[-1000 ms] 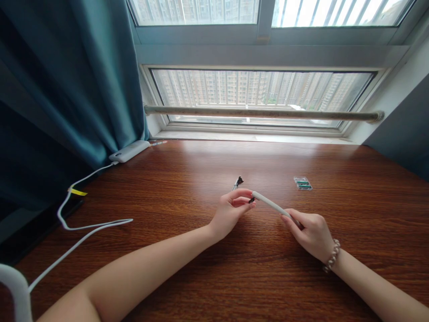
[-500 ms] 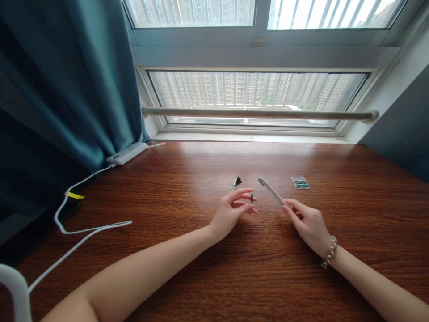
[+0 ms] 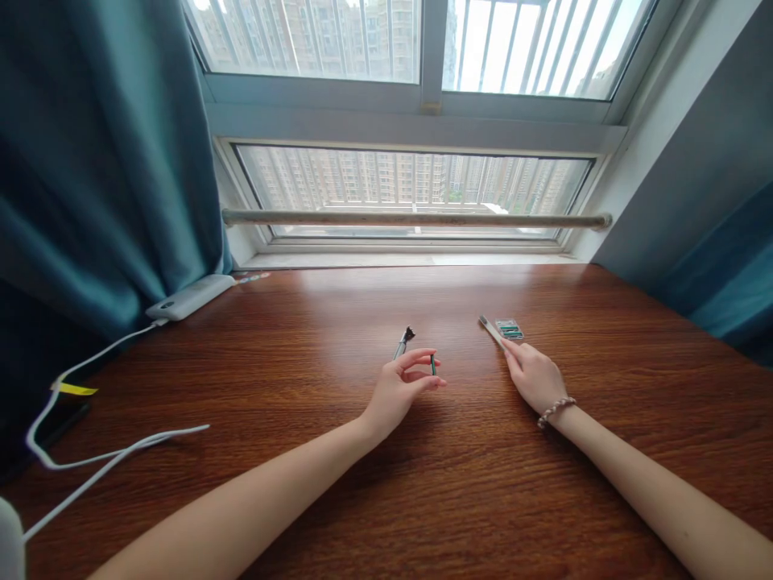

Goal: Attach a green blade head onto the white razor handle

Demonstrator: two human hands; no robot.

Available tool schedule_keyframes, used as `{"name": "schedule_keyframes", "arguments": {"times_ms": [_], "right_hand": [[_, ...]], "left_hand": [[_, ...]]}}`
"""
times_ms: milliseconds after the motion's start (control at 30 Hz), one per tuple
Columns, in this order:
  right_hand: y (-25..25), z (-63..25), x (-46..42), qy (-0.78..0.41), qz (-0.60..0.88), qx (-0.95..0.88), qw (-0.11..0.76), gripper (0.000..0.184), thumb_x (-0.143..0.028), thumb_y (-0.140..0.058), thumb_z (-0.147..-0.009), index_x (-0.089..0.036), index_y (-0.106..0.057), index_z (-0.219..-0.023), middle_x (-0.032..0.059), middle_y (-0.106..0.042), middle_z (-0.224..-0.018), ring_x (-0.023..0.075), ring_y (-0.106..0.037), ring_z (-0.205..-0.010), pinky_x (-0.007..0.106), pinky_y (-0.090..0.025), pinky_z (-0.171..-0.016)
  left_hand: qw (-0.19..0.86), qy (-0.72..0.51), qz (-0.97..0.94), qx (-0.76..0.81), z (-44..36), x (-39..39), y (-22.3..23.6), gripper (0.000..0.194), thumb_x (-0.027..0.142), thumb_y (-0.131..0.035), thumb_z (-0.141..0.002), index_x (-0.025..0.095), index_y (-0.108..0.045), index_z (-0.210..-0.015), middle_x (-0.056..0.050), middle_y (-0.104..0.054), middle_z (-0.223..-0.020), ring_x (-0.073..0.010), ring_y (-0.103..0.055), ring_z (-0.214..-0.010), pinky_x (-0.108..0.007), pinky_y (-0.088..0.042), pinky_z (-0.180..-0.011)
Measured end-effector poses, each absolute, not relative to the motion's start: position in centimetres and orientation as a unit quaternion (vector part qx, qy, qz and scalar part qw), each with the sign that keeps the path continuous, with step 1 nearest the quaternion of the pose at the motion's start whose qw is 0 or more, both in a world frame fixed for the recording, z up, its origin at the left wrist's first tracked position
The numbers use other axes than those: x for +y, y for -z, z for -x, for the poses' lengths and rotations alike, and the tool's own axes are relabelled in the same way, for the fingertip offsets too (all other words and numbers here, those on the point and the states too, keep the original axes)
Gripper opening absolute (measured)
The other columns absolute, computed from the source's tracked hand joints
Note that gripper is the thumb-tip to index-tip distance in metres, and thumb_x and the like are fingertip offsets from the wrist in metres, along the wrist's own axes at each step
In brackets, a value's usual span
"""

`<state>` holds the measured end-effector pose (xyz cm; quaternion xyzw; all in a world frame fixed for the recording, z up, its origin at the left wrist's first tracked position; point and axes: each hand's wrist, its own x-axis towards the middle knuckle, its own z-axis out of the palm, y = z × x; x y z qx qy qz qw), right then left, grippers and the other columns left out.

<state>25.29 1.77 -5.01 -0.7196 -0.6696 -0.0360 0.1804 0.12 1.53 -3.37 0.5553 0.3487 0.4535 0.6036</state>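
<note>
My left hand (image 3: 403,388) hovers over the middle of the wooden desk (image 3: 338,451) and pinches a small dark green piece (image 3: 432,364) between thumb and fingers. Just beyond it lies a thin metal tool with a dark head (image 3: 403,342). My right hand (image 3: 535,376), with a bead bracelet at the wrist, rests palm down on the desk and covers most of a white slender handle (image 3: 490,329). The handle's tip sticks out past my fingers, close to a small clear pack with green pieces (image 3: 510,329).
A white power bank (image 3: 190,296) lies at the back left by the teal curtain (image 3: 102,161), with a white cable (image 3: 102,451) trailing to the desk's left edge. A window with a rail (image 3: 416,218) runs behind the desk. A grey wall stands at the right.
My right hand has lowered the white handle onto the desk beside the clear pack. My left hand keeps the small dark piece that came off the handle's tip. The view has swung right.
</note>
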Motion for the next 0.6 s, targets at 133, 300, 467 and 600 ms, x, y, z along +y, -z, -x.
{"name": "schedule_keyframes", "arguments": {"times_ms": [133, 300, 467, 600], "right_hand": [[4.6, -24.9, 1.4, 0.049, 0.722, -0.673, 0.149, 0.035, -0.027, -0.037, -0.085, -0.027, -0.052, -0.116, 0.0029, -0.060, -0.082, 0.0153, -0.056, -0.069, 0.025, -0.033, -0.053], [4.3, -24.9, 1.1, 0.062, 0.708, -0.690, 0.140, 0.036, -0.026, -0.039, -0.084, -0.028, -0.050, -0.118, 0.0027, -0.061, -0.085, 0.0155, -0.057, -0.069, 0.025, -0.033, -0.052], [4.1, -24.7, 1.0, 0.071, 0.714, -0.685, 0.124, 0.036, -0.027, -0.040, -0.083, -0.030, -0.050, -0.118, 0.0032, -0.060, -0.087, 0.0156, -0.057, -0.067, 0.025, -0.033, -0.049], [3.9, -24.5, 0.9, 0.081, 0.721, -0.680, 0.102, 0.037, -0.029, -0.038, -0.083, -0.031, -0.048, -0.119, 0.0031, -0.058, -0.087, 0.0153, -0.056, -0.063, 0.025, -0.030, -0.047]], "left_hand": [[0.614, -0.451, -0.547, 0.347, -0.1, 1.5, 3.5, 0.046, 0.022, -0.068, -0.064, 0.017, -0.051, -0.107, -0.008, -0.058, -0.103, -0.0202, -0.064, -0.079, -0.037, -0.047, -0.083], [0.619, -0.452, -0.547, 0.335, -0.1, 1.6, 3.4, 0.048, 0.020, -0.067, -0.065, 0.017, -0.049, -0.109, -0.008, -0.059, -0.103, -0.0204, -0.064, -0.082, -0.038, -0.045, -0.085], [0.624, -0.464, -0.537, 0.328, -0.2, 1.6, 3.3, 0.046, 0.019, -0.067, -0.065, 0.017, -0.050, -0.107, -0.007, -0.060, -0.098, -0.0210, -0.064, -0.082, -0.039, -0.045, -0.084], [0.632, -0.465, -0.529, 0.324, -0.2, 1.6, 3.2, 0.046, 0.020, -0.067, -0.065, 0.017, -0.050, -0.107, -0.007, -0.062, -0.094, -0.0212, -0.064, -0.081, -0.039, -0.045, -0.083]]}}
